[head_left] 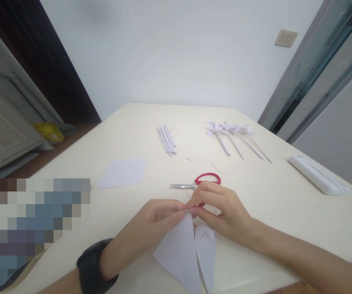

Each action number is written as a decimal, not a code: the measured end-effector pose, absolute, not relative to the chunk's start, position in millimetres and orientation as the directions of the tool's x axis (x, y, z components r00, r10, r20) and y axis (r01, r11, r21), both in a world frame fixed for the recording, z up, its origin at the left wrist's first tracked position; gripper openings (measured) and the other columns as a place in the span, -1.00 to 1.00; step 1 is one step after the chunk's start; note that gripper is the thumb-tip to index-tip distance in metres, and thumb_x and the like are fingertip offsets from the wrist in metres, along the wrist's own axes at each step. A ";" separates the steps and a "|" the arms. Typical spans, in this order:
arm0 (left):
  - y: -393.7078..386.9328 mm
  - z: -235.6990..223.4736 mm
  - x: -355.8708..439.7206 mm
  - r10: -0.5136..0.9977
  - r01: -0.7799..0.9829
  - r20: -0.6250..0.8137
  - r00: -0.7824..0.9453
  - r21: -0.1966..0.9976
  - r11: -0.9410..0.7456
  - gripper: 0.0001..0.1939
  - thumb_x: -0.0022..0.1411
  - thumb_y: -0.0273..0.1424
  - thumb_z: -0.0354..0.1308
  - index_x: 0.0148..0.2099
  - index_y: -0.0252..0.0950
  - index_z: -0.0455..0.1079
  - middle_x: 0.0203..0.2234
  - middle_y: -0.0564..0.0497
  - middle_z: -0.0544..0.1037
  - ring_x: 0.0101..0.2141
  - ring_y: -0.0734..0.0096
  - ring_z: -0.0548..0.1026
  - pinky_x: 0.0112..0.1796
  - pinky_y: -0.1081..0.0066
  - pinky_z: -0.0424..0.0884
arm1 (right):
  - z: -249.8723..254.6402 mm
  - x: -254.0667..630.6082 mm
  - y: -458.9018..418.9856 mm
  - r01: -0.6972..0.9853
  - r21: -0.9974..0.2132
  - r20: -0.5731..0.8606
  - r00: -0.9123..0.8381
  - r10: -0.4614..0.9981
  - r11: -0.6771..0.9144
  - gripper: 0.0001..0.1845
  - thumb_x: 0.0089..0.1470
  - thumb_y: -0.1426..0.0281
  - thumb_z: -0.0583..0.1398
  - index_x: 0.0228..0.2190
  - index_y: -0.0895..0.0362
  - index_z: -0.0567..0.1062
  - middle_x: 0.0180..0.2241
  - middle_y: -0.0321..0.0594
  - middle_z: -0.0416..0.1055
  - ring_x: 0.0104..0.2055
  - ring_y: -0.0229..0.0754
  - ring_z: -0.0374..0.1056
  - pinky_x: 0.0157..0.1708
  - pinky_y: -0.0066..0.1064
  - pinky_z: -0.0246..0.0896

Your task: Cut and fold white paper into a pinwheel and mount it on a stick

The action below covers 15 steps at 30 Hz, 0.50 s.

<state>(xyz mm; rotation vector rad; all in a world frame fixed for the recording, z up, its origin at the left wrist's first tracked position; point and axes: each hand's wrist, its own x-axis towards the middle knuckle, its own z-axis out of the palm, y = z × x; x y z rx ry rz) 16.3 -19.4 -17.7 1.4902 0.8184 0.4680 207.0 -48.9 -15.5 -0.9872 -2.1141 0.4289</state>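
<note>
The cut sheet (177,251) is of smooth, matt paper — the rolled sticks (166,139) also. The scissors (194,185) have shiny metal blades (180,186) and glossy plastic handles (208,174) — the surface (102,216) looks smooth.

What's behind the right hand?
Red-handled scissors: the blades and upper handle loop show beyond the right hand. Most of the lower loop is covered.

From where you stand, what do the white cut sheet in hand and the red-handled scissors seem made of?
White cut sheet: probably matte paper; thin, with crisp edges. Red-handled scissors: silvery blades suggest smooth metal; evenly red handle, perhaps glossy plastic.
</note>
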 end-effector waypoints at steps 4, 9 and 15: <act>-19.9 -18.3 16.4 0.712 0.204 -0.221 0.667 0.973 0.111 -0.72 0.18 -0.25 0.02 -0.38 -0.31 0.46 -0.47 0.04 0.54 -0.45 0.41 0.42 -0.46 0.52 0.28 | -18.6 208.1 -49.4 0.545 -0.428 0.534 -0.491 0.689 0.721 -0.83 0.12 0.46 0.08 -0.27 0.15 0.45 -0.36 -0.17 0.38 -0.33 -0.24 0.28 -0.38 -0.44 0.21; -20.5 -9.7 15.8 0.722 0.183 -0.260 0.642 0.966 0.185 -0.68 0.18 -0.22 0.02 -0.39 -0.33 0.46 -0.49 0.04 0.52 -0.49 0.47 0.38 -0.50 0.55 0.23 | -18.0 208.6 -47.6 0.579 -0.189 0.598 -0.573 0.561 0.793 -0.77 0.11 0.53 0.06 -0.18 0.19 0.41 -0.35 -0.15 0.42 -0.35 -0.23 0.29 -0.41 -0.42 0.20; -21.5 -6.4 14.1 0.720 0.131 -0.301 0.625 0.950 0.284 -0.67 0.18 -0.21 0.00 -0.32 -0.37 0.45 -0.47 -0.05 0.53 -0.51 0.42 0.41 -0.51 0.49 0.26 | -17.9 212.7 -42.6 0.592 0.008 0.574 -0.663 0.481 0.806 -0.66 0.15 0.59 -0.03 -0.04 0.19 0.29 -0.33 -0.15 0.42 -0.37 -0.25 0.26 -0.45 -0.42 0.15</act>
